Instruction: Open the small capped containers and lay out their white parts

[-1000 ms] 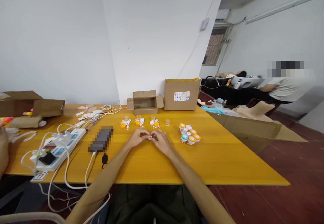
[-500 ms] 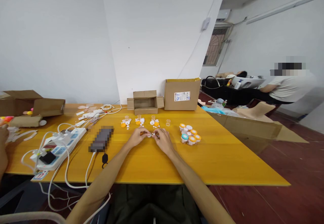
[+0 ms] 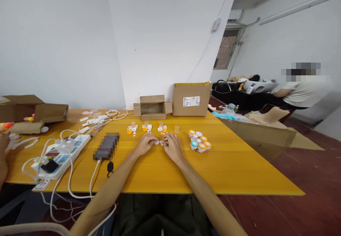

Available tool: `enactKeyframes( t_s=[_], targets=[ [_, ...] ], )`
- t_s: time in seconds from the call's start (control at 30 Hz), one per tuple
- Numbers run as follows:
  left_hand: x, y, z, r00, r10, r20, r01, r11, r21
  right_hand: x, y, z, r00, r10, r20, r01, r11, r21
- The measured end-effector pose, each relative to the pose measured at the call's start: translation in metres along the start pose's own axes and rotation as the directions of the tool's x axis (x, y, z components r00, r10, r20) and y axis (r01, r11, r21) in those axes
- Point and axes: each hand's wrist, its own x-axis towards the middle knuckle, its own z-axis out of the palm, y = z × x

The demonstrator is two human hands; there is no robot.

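Observation:
My left hand [image 3: 146, 143] rests low over the table, thumb and fingertips pinched on a small white plastic part [image 3: 157, 142]. Close beside it, my right hand [image 3: 172, 146] has its fingers curled down around small white pieces; what lies under them is mostly hidden. Just beyond both hands stand short clear cups [image 3: 177, 129], with orange rings [image 3: 129, 132] and small white discs [image 3: 149, 127] lying in groups among them. To the right of my right hand is a cluster of small clear jars with orange, white and teal lids [image 3: 201, 146].
A small open carton [image 3: 153, 108] and a larger closed box [image 3: 191, 100] stand at the back. On the left lie a phone [image 3: 107, 146], a power strip [image 3: 62, 159] and loose white cables. Another person's hand [image 3: 3, 147] shows at the left edge; a person sits far right.
My right hand's fingers have shifted slightly, with more white pieces showing near them. My left hand stays almost in place, and the jars have not moved.

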Motion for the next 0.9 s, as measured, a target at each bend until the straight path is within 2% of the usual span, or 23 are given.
enactKeyframes(
  t_s=[0.13, 0.3, 0.4, 0.67, 0.77, 0.9],
  targets=[
    [0.0, -0.001, 0.001, 1.0, 0.027, 0.005, -0.027, 1.0, 0.006, 0.0, 0.004, 0.004, 0.999, 0.028, -0.028, -0.029, 1.0, -0.009],
    [0.0, 0.002, -0.001, 1.0, 0.003, -0.012, -0.003, 1.0, 0.008, -0.001, 0.002, 0.005, 0.994, 0.092, 0.06, -0.09, 0.995, -0.039],
    [0.0, 0.003, -0.001, 0.998, -0.03, -0.059, 0.03, 1.0, 0.008, -0.001, 0.0, 0.004, 0.992, 0.102, 0.073, -0.098, 0.994, -0.051],
    [0.001, -0.006, -0.002, 0.955, -0.163, -0.248, 0.172, 0.985, 0.015, -0.001, 0.001, 0.004, 0.997, 0.005, 0.08, -0.005, 1.0, -0.009],
    [0.002, -0.007, -0.002, 0.957, -0.172, -0.235, 0.18, 0.984, 0.013, -0.002, -0.004, 0.002, 0.994, -0.028, 0.108, 0.029, 1.0, -0.008],
    [0.001, -0.006, -0.001, 0.972, -0.124, -0.199, 0.134, 0.99, 0.034, -0.004, -0.01, -0.002, 0.987, -0.094, 0.128, 0.096, 0.995, -0.007]
  ],
)
